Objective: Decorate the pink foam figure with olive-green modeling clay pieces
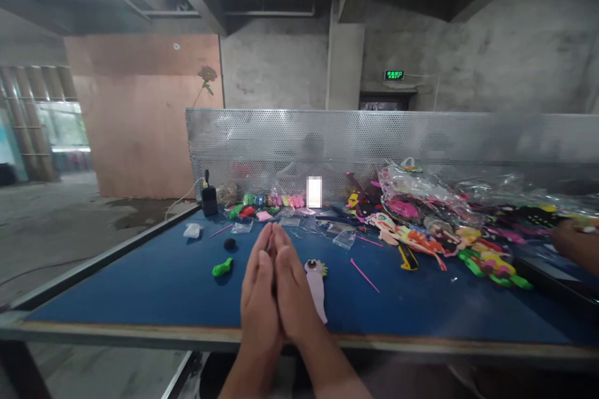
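My left hand (257,287) and my right hand (293,290) are pressed palm to palm above the front of the blue table, fingers straight and pointing away from me. Whatever lies between the palms, if anything, is hidden. Just right of my right hand, partly covered by it, is a pale flat figure (317,293) with one large eye and a yellowish fringe. On the left side lie a bright green lump of modelling clay (222,267) and a small black ball (229,243). A thin pink stick (365,275) rests to the right of the figure.
Colourful clay packs (266,201) line the back by a perforated metal screen (262,137). A heap of plastic-wrapped shapes (421,199) fills the right rear, with a yellow-and-black cutter (407,257) before it. Another person's hand (578,243) reaches in at far right.
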The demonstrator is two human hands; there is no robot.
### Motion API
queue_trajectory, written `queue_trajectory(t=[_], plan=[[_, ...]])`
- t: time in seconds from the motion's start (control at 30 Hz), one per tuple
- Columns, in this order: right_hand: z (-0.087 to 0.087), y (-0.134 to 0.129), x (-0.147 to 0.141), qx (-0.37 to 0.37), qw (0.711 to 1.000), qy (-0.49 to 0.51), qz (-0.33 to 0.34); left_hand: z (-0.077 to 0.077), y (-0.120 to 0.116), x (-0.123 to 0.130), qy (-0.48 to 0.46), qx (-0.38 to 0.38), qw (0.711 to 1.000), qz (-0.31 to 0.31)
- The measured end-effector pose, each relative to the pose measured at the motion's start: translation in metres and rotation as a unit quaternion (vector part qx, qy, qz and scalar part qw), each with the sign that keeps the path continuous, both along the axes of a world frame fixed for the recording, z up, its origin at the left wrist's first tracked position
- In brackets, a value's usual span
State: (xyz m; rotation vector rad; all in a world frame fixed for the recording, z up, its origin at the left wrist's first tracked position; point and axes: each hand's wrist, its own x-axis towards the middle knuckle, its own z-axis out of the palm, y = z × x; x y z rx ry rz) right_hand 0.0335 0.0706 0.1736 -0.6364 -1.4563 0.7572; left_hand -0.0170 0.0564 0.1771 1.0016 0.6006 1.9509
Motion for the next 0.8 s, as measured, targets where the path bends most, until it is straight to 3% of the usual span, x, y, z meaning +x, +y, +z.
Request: queue_trajectory(t=[0.13, 0.2, 0.27, 0.4, 0.53, 0.7, 0.8], plan=[[-0.004, 0.003, 0.006, 0.106, 0.970, -0.145, -0.161, -0.002, 0.004, -0.004, -0.071, -0.092, 0.990, -0.081], [-0.006, 0.008, 0.009, 0.142, 0.943, -0.163, -0.253, -0.008, 0.008, -0.005, -0.097, -0.137, 0.984, -0.067], [-0.010, 0.010, 0.010, 0.181, 0.922, -0.169, -0.297, -0.012, 0.011, -0.007, -0.121, -0.154, 0.980, -0.046], [-0.018, 0.001, 0.012, 0.220, 0.924, -0.159, -0.269, -0.007, 0.012, -0.013, -0.190, -0.159, 0.964, -0.101], [-0.008, -0.008, 0.016, 0.237, 0.924, -0.236, -0.184, 0.001, 0.001, -0.019, -0.249, -0.187, 0.930, -0.194], [0.006, -0.004, 0.022, 0.305, 0.889, -0.283, -0.190, -0.001, -0.017, -0.037, -0.227, -0.166, 0.910, -0.306], [0.005, 0.000, 0.025, 0.368, 0.886, -0.258, -0.114, -0.007, -0.020, -0.046, -0.196, -0.105, 0.914, -0.340]])
